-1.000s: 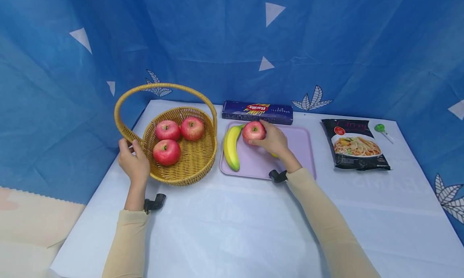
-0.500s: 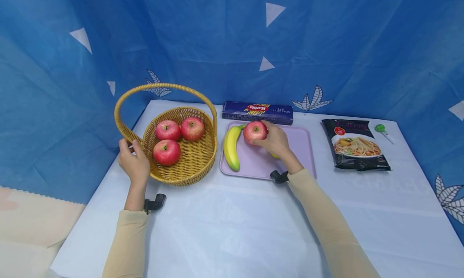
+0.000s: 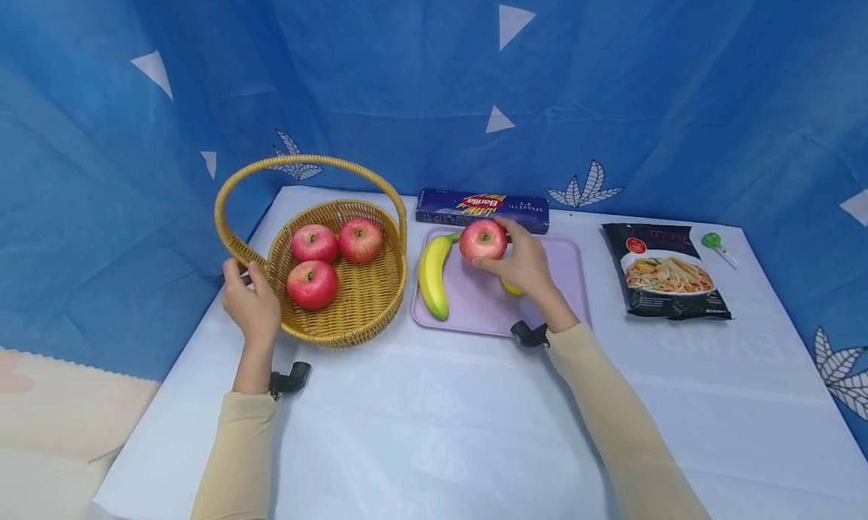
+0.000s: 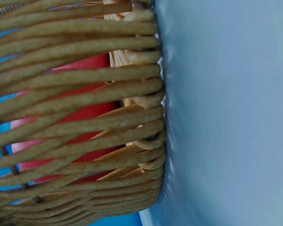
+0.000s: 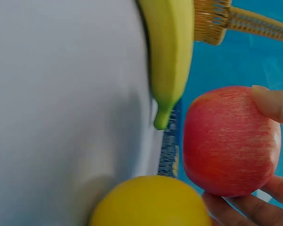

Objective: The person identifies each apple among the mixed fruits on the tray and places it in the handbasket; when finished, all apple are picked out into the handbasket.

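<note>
My right hand (image 3: 525,264) holds a red apple (image 3: 484,240) between thumb and fingers. In the right wrist view that apple (image 5: 231,141) hangs apart from the surface of the lilac tray (image 3: 566,271). A banana (image 3: 432,277) lies along the tray's left side. Under my right hand, a rounded yellow fruit (image 5: 151,205) is mostly hidden from the head view. My left hand (image 3: 251,301) grips the wicker basket (image 3: 366,298) at the left foot of its tall handle. Inside sit three red apples (image 3: 313,285), glimpsed through the weave in the left wrist view.
Behind the tray lies a dark blue spaghetti box (image 3: 481,209). Farther right are a black noodle packet (image 3: 667,271) and a green lollipop (image 3: 712,240). A blue curtain (image 3: 434,75) hangs behind the white-covered table (image 3: 420,429).
My right hand has risen with the apple and shifted slightly right, showing more of the yellow fruit beneath. My left hand and the basket stay where they were.
</note>
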`<state>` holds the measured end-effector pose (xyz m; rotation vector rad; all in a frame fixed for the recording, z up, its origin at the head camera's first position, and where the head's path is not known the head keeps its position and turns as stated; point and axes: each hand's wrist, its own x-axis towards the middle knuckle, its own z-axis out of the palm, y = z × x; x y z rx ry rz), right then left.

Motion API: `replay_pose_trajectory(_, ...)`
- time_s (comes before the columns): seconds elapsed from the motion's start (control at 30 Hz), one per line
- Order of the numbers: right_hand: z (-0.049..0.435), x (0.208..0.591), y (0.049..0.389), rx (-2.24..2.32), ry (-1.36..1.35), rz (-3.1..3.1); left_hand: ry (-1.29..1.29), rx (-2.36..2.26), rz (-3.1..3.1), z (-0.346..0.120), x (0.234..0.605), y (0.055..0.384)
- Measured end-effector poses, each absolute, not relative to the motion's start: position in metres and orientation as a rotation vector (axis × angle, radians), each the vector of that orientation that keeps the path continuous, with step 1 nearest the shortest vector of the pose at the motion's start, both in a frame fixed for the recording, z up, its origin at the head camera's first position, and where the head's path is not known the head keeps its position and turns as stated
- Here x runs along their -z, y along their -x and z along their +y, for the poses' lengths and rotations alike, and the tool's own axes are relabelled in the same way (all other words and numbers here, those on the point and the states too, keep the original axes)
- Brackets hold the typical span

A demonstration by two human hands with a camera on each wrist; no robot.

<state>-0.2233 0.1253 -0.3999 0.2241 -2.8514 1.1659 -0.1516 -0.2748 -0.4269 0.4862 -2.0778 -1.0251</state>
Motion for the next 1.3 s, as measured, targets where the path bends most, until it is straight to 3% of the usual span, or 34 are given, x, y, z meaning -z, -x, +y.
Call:
replay_pose_trajectory(0.7, 0.133, 0.363, 0.184, -1.307, -0.331, -2.567, -0.467, 1.034, -2.069, -0.275, 0.425, 0.154)
replay_pose_trajectory(1.3, 0.078, 0.354, 0.162, -1.403, -0.737, -2.391, -0.481, 1.013, -2.078, -0.275, 0.426, 0.152)
